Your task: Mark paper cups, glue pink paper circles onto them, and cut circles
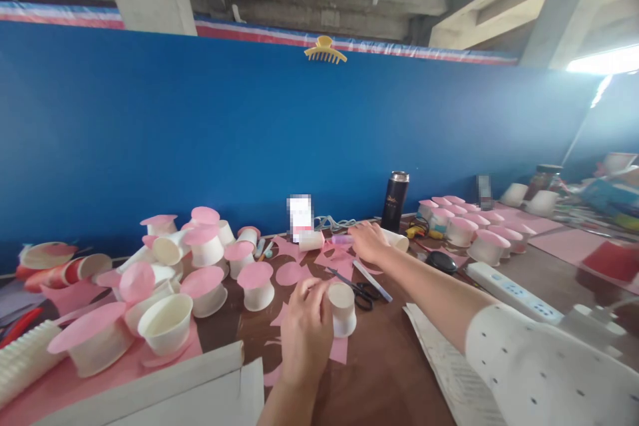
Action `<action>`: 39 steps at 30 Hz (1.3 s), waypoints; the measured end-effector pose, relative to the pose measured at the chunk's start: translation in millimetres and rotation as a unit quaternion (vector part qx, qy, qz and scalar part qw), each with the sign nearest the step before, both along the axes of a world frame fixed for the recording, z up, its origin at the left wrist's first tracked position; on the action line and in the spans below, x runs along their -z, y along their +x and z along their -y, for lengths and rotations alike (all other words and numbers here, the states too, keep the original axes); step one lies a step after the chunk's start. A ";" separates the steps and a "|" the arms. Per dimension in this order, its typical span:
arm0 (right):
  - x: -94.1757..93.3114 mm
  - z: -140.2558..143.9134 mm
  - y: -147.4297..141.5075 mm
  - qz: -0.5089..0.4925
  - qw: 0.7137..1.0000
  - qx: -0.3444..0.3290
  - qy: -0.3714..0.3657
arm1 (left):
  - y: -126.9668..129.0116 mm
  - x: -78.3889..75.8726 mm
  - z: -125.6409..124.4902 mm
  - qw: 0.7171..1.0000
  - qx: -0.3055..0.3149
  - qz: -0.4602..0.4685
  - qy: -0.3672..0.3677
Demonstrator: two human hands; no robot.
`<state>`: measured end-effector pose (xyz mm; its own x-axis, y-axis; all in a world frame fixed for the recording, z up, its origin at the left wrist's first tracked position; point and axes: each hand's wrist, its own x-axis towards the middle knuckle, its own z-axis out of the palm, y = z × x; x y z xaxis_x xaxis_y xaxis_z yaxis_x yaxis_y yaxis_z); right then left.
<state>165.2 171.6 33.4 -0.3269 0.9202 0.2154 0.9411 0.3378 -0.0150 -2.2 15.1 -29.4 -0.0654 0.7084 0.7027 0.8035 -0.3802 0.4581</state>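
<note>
At the bottom middle of the frame, the left hand point(307, 323), fingers half curled, touches an upside-down cup point(343, 314); I can't tell if it grips. Scissors point(365, 297) lie just behind. Near the middle, the right hand point(368, 241), fingers a bit bent, is at a purple tube point(341, 239); I can't tell its hold. Farther back is a blue wall point(279, 120).

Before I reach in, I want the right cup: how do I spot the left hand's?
Below the blue partition, on the brown table, find the left hand. The upside-down cup beside it has a bare top, unlike the pink-topped cups further left.
</note>
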 end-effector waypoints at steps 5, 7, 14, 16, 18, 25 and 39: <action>-32.5 40.5 -4.4 -0.161 0.986 -0.048 0.019 | -3.1 0.8 -2.3 0.999 -0.025 0.031 0.006; -34.8 64.2 -2.6 -0.462 0.871 -0.123 -0.115 | -3.2 1.1 -2.9 0.999 -0.030 0.045 0.007; 7.8 104.1 5.8 -0.739 0.528 -0.229 -0.350 | -5.5 8.8 -9.3 0.996 -0.042 0.064 0.040; 20.0 102.5 7.5 -0.764 0.490 -0.221 -0.356 | -6.5 8.7 -11.6 0.995 -0.041 0.076 0.054; 27.3 100.4 9.0 -0.776 0.475 -0.207 -0.361 | -5.7 7.0 -14.5 0.993 -0.041 0.085 0.070; 31.9 99.1 9.6 -0.774 0.479 -0.209 -0.358 | 6.4 -1.0 -24.5 0.991 -0.021 0.086 0.100; 27.9 109.1 13.8 -0.732 0.503 -0.210 -0.410 | -2.3 -3.8 -4.0 0.992 -0.031 0.093 0.082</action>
